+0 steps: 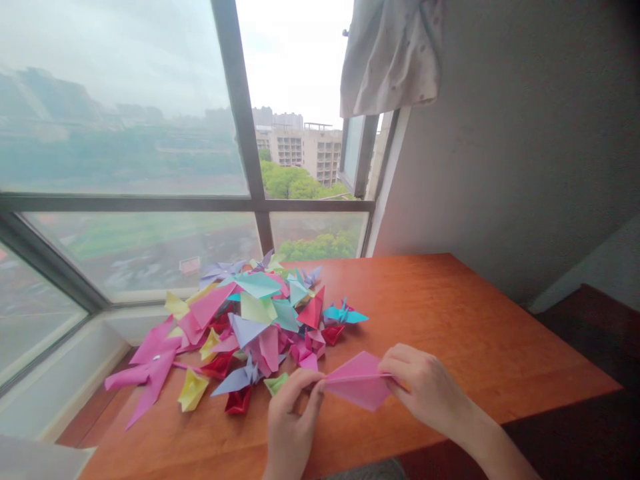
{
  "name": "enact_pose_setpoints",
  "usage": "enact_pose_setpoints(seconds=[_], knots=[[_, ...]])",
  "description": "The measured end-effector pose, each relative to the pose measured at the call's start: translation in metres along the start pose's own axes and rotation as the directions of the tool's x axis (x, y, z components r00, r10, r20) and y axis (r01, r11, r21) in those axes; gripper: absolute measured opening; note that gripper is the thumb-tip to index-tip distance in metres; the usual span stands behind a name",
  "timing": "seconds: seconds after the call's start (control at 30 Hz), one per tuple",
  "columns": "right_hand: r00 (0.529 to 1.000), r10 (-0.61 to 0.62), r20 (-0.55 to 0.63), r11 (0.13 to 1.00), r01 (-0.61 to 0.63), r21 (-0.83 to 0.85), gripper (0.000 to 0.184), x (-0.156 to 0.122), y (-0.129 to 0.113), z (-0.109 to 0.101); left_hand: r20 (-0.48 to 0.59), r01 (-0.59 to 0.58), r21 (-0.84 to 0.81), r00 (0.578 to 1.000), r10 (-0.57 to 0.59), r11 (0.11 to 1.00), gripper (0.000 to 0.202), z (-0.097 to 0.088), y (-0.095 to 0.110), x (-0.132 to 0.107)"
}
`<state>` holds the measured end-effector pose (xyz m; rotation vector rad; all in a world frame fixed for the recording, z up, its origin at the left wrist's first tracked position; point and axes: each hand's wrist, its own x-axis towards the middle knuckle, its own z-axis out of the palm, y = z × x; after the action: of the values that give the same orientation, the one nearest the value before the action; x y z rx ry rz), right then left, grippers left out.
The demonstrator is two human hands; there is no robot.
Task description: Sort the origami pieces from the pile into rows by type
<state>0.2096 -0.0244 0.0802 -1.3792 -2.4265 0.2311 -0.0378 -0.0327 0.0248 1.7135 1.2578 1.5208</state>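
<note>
A pink sheet of origami paper (361, 381), folded into a kite-like shape, is stretched between my two hands just above the wooden table. My left hand (295, 413) pinches its left tip between thumb and fingers. On the other side, my right hand (425, 383) grips the right end, thumb below and fingers on top. Close to my left hand lie a green folded paper piece (276, 383) and a dark red paper boat (239, 400). A blue paper crane (346, 312) rests beyond the pink paper.
Several colourful folded papers (257, 310) are heaped on the brown table (480, 333) toward the window. A pink paper pinwheel (150, 373) lies at the heap's left. Behind are the window frame (257, 167) and a curtain (390, 60); a grey wall (510, 147) rises at right.
</note>
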Motion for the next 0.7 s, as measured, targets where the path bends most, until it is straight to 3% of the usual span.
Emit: enact_pose_setpoints(seconds=[0.1, 0.2, 0.33, 0.43, 0.5, 0.7], knots=[[0.997, 0.060, -0.041, 0.995, -0.056, 0.087, 0.018, -0.005, 0.023, -0.003, -0.026, 0.057, -0.043, 0.998, -0.059, 0.997, 0.010, 0.001, -0.004, -0.003], [0.969, 0.185, -0.161, 0.975, -0.161, 0.151, 0.018, 0.002, 0.054, -0.003, -0.003, 0.024, -0.045, 1.000, -0.024, 0.999, 0.013, 0.002, -0.002, -0.005], [0.843, 0.427, -0.326, 0.903, -0.412, 0.118, 0.024, 0.040, 0.096, 0.001, 0.110, -0.136, 0.025, 0.985, 0.132, 0.990, 0.015, 0.005, 0.003, -0.007], [0.726, 0.617, -0.304, 0.759, -0.651, -0.011, 0.026, 0.088, 0.120, 0.006, 0.184, -0.203, 0.055, 0.964, 0.190, 0.978, 0.020, 0.008, 0.002, -0.008], [0.656, 0.705, -0.268, 0.666, -0.743, -0.066, 0.028, 0.122, 0.132, 0.012, 0.227, -0.232, 0.070, 0.951, 0.211, 0.970, 0.022, 0.009, -0.001, -0.008], [0.626, 0.759, -0.182, 0.624, -0.778, -0.075, 0.031, 0.188, 0.158, 0.040, 0.232, -0.297, 0.046, 0.932, 0.279, 0.954, 0.027, 0.014, -0.015, -0.011]])
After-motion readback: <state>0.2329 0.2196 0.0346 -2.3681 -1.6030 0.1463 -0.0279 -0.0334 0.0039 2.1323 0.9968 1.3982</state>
